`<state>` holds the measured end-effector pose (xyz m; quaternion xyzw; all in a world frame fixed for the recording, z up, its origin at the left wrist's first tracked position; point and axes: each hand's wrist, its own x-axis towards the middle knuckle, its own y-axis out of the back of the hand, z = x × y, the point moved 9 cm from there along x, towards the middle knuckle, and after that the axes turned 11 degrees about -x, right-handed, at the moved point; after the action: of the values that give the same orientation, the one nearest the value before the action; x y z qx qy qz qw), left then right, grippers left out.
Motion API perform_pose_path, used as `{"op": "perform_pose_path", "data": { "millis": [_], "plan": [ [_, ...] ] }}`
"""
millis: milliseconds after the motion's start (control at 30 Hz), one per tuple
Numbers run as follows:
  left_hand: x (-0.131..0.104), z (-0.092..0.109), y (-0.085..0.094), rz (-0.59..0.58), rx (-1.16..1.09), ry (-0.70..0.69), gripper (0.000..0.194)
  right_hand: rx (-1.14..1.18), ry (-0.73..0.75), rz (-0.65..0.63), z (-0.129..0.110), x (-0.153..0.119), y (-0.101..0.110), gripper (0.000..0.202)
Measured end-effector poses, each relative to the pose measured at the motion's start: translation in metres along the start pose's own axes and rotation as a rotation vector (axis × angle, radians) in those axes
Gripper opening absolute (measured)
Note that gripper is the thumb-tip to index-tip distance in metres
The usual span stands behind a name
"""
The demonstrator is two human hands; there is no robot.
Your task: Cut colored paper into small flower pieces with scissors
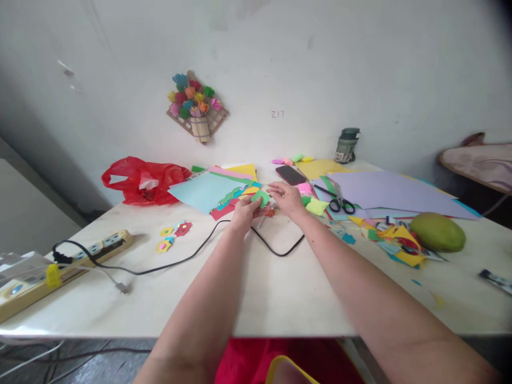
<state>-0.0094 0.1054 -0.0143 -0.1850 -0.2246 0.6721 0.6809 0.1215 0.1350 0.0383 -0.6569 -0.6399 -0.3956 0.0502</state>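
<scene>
At the centre of the frame, the left hand (243,212) has its thumb and fingers clamped on a small green paper piece (261,199), which faces up between the two hands, probably so that the other can work at its edge. The right hand (286,197) comes in just beside it with bent fingers; whether they grip anything there cannot be told.

Both hands are over the far half of the bench (280,304), near the layered coloured strips (232,200), perhaps to have more paper within reach. The scissors (340,202) lie right of centre by the lilac sheet (392,192), likely handy for the right hand. Small cut-out flowers (165,244) sit left of centre, apart from the scraps (400,242) at the right, which seems to spare them from mixing. A black cable (176,263) loops below the hands.
</scene>
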Motion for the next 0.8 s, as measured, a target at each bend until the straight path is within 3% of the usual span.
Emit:
{"op": "perform_pose_path", "data": {
  "millis": [167,300,433,567,800],
  "plan": [
    [0.003,-0.001,-0.004,-0.053,0.017,-0.017,0.022,-0.081,-0.257,0.049,0.020,0.008,0.035,0.017],
    [0.005,-0.002,-0.005,-0.083,0.026,-0.025,0.019,-0.345,-0.394,0.040,0.027,0.010,0.075,0.020],
    [0.007,-0.003,0.000,-0.022,0.046,-0.040,0.019,-0.730,-0.516,0.002,0.036,0.008,0.112,0.014],
    [0.006,-0.004,-0.007,-0.041,0.087,-0.029,0.022,-0.953,-0.596,-0.103,0.053,0.002,0.128,0.023],
    [0.002,-0.005,-0.014,-0.077,0.131,-0.030,0.023,-1.050,-0.718,-0.173,0.073,-0.012,0.143,0.034]
  ]
}}
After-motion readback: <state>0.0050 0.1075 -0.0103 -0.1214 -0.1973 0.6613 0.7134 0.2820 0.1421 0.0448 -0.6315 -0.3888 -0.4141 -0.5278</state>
